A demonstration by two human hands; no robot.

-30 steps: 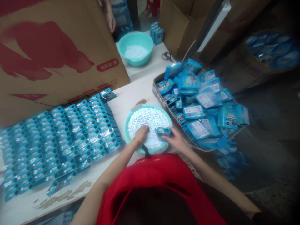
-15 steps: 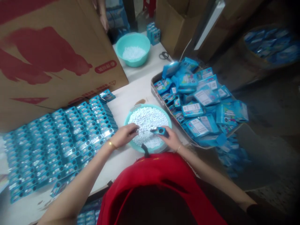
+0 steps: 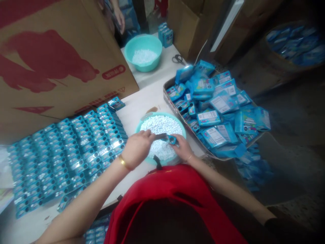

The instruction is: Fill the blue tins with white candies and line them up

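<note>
Above the round turquoise basin (image 3: 183, 130), filled with small white pellets (image 3: 162, 122), my right hand (image 3: 183, 149) grips a small blue box (image 3: 172, 140) with a dark round hole on its face. From the other side my left hand (image 3: 139, 149), wearing a gold bangle, pinches a dark flat strip (image 3: 160, 136). The strip's far end meets the box's left end; whether it goes inside is too blurred to tell. Fingertips of my left hand are partly hidden behind its back.
Rows of similar blue boxes (image 3: 73, 152) fill the table's left side, below a large carton (image 3: 63, 61). A tray heaped with blue packages (image 3: 209, 117) stands at right. Behind are another turquoise basin (image 3: 128, 51), scissors (image 3: 177, 59) and another person's hand (image 3: 119, 18).
My left hand has risen from the pellets and moved right to the blue box, with the dark strip now showing in it. The box has turned slightly. The other person's hand has moved lower.
</note>
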